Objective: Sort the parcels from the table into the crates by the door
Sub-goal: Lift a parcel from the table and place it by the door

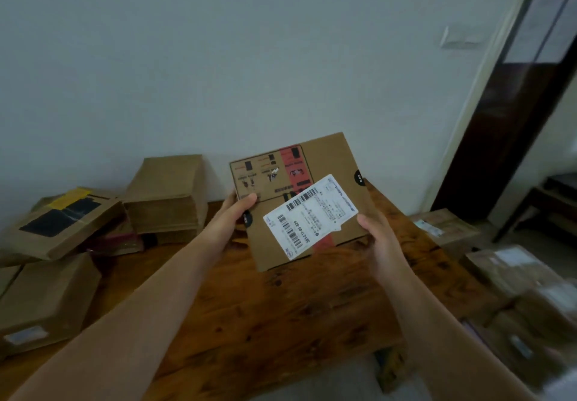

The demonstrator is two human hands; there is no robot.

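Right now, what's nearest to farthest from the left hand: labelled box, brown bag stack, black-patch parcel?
1. labelled box: held in the left hand.
2. brown bag stack: just left, by the wall.
3. black-patch parcel: far left.

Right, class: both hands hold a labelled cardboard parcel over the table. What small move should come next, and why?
Probably swing the cardboard parcel right, towards the door: the left hand and right hand grip its edges, it is off the wooden table, and its shipping label faces up, readable.
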